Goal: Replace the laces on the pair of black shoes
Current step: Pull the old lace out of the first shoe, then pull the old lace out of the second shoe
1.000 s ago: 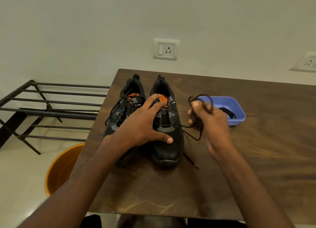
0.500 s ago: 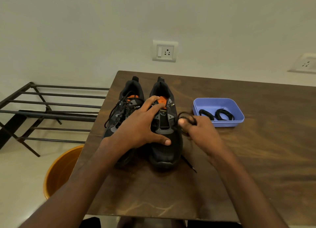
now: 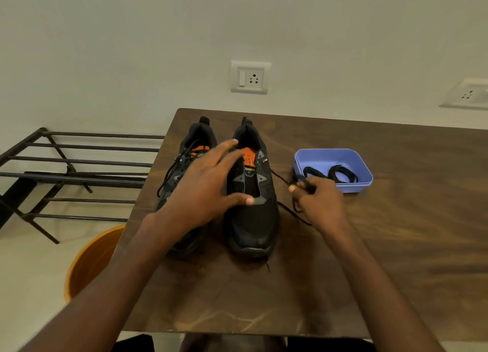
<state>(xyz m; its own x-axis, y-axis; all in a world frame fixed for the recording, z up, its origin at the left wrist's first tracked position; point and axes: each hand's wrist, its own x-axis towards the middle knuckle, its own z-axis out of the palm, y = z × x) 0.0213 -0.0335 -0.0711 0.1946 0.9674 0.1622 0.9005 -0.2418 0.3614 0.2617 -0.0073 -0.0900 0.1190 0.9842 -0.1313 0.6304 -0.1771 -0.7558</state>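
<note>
Two black shoes stand side by side on the brown table, heels toward the wall. The left shoe still carries its black lace. The right shoe has an orange insole and bare eyelets. My left hand lies across both shoes with fingers spread, its thumb pressing on the right shoe's front. My right hand is just right of that shoe and pinches a bunched old black lace, whose loose ends trail on the table. A blue tray behind this hand holds two coiled black laces.
A black metal rack stands left of the table. An orange bucket sits on the floor below the table's left edge. Two wall sockets are on the wall behind.
My right hand came down from in front of the tray, went to the right shoe's side, then drew the lace rightward and low toward the tray. My left hand's fingers lifted and spread a little.
</note>
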